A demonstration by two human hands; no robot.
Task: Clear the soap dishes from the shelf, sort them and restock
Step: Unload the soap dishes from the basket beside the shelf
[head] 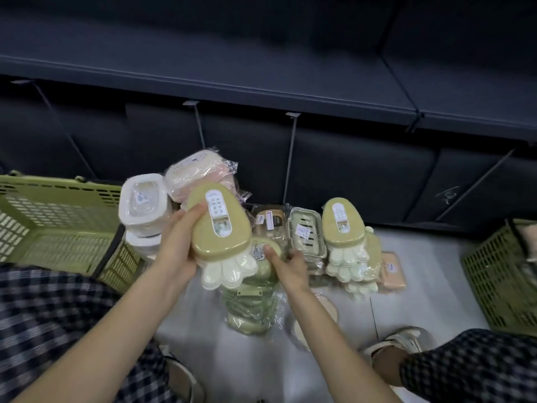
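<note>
left hand (177,242) grips pineapple soap dish (219,225); right hand (290,264) touches green dish (263,251)

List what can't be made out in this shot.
- Label print on the held dish, head view: too small and blurred.
- Right basket: cut off by the frame edge, contents unclear.
- Right hand fingers: mostly hidden behind the held dish and green stack.
- Lower shelf: too dark.
</note>
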